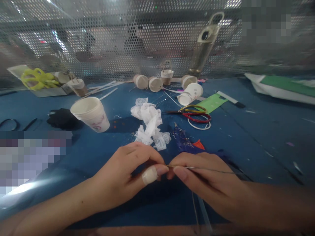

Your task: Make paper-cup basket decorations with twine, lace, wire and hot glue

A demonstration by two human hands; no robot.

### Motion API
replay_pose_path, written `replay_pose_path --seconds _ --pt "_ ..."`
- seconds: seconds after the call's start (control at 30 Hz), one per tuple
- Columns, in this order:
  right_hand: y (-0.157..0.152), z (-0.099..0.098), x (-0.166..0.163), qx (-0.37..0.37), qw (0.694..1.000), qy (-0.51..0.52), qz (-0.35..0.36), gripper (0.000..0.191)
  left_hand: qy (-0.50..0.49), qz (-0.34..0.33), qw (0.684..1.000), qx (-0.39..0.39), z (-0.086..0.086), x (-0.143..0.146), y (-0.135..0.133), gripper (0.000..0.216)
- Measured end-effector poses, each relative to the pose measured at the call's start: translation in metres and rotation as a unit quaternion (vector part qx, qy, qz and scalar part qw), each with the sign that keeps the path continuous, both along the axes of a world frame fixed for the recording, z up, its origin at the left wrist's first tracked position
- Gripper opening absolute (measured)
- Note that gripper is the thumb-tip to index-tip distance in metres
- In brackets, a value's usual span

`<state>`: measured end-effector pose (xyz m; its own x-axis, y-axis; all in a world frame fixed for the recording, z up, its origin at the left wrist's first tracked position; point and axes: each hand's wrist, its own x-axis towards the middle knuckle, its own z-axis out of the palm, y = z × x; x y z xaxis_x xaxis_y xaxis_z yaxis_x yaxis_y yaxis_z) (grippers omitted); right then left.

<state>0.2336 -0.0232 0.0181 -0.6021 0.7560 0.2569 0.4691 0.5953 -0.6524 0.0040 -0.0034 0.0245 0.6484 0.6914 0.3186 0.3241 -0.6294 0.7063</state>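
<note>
My left hand (pixel 128 177) and my right hand (pixel 199 178) meet fingertip to fingertip low in the middle of the view, over a blue table (pixel 258 131). Both are pinched closed on a thin wire (pixel 209 169) that runs from the fingertips to the right across my right hand. A plaster wraps my left thumb. Just beyond the hands lie a strip of white lace (pixel 150 124) and a crumpled blue piece (pixel 182 139) with a small red bit beside it.
A stack of white paper cups (pixel 91 114) stands left of the lace. Red-handled scissors (pixel 194 114) lie by a green paper (pixel 213 102). Several small cup baskets (pixel 155 83) lie at the back before a perforated metal screen (pixel 110 39). Yellow scissors (pixel 36 78) rest far left.
</note>
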Motion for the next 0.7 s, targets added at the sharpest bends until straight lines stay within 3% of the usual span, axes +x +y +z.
replay_pose_path --seconds 0.2,0.37,0.53,0.7 --pt "0.0031 -0.003 -0.0008 -0.028 0.999 0.028 0.01 0.031 0.011 -0.012 0.998 -0.058 0.0016 0.0023 0.0016 0.02" --pt "0.0019 -0.0019 -0.001 -0.048 0.998 0.04 0.021 0.029 0.001 0.008 0.998 -0.059 -0.0001 0.0039 0.0 0.02" --pt "0.0028 -0.0005 -0.0041 -0.009 0.997 0.073 0.029 0.029 -0.01 0.021 0.997 -0.071 0.0002 0.0036 -0.0015 0.019" --pt "0.0048 0.0 -0.0046 -0.027 0.994 0.095 0.04 0.03 -0.002 0.018 0.999 -0.033 -0.0021 0.0023 -0.0009 0.014"
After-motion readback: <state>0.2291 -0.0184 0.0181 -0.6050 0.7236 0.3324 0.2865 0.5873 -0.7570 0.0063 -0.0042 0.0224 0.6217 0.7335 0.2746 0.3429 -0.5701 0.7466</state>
